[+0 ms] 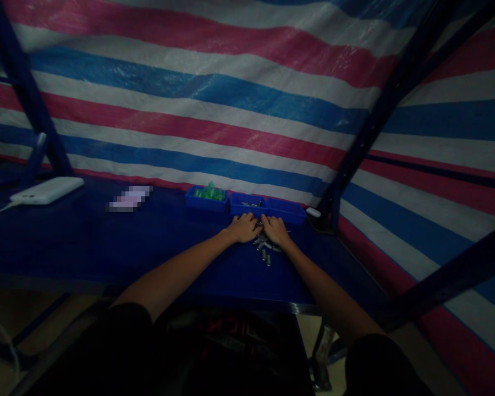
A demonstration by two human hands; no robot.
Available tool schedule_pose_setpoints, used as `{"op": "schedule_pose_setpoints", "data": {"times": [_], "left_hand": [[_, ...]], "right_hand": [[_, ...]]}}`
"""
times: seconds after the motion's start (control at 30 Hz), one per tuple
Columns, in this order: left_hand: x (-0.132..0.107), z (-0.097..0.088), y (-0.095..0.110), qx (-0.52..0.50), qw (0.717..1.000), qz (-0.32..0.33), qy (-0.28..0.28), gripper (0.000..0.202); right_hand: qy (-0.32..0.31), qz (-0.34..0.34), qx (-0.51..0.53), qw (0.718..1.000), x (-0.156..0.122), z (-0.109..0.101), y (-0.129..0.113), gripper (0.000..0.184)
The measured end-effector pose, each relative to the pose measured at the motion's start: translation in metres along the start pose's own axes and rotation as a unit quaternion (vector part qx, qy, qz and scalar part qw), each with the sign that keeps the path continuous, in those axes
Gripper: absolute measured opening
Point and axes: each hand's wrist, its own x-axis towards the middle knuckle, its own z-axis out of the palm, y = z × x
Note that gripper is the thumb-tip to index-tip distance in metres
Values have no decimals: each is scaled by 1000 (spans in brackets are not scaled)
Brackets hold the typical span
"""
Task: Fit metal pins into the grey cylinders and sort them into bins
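Note:
Small silvery metal cylinders [268, 259] lie in a loose cluster on the blue table, between and in front of my hands. My left hand [244, 227] rests palm down at the left of the cluster, its fingers apart and pointing forward. My right hand [275, 230] is palm down on the right side, fingers slightly bent and reaching over some of the pieces. The fingertips of both hands are close to the middle blue tray [247, 211], which has a few metal pieces in it. What lies under the palms is hidden.
Left of the middle tray is a blue tray [206, 204] of green pieces; on its right stands another blue tray [286, 212]. A small white object [313, 212] sits by the post. A white power bank [48, 190] with a cable and a blurred-out item [131, 198] lie leftward.

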Motion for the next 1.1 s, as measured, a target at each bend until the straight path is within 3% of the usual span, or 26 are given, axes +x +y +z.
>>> {"op": "schedule_pose_setpoints", "data": {"times": [0.2,0.3,0.43,0.6,0.73,0.87,0.97,1.1], "left_hand": [[-7,1,-4,-18,1000,11,19,39],[-18,-3,-7,-45,999,18,9,44],[-45,-16,-12,-68,995,61,-32,56],[-67,-24,-17,-83,989,92,-82,88],[-55,-20,-19,-93,987,88,-96,102],[-32,-16,-21,-92,982,128,-99,102],[-20,-15,-22,-75,980,151,-108,88],[-18,-16,-21,-52,978,185,-82,64]], "right_hand": [[14,-17,6,1000,-8,3,-26,54],[12,-35,4,999,-13,-8,-25,57],[53,-56,10,997,-25,-26,10,52],[-70,-48,83,993,-49,-23,54,60],[-126,-118,112,979,-67,-16,47,84],[-141,-160,109,971,-64,-16,27,111],[-142,-165,119,969,-49,-15,15,112],[-115,-181,128,968,-35,-11,5,99]]}}
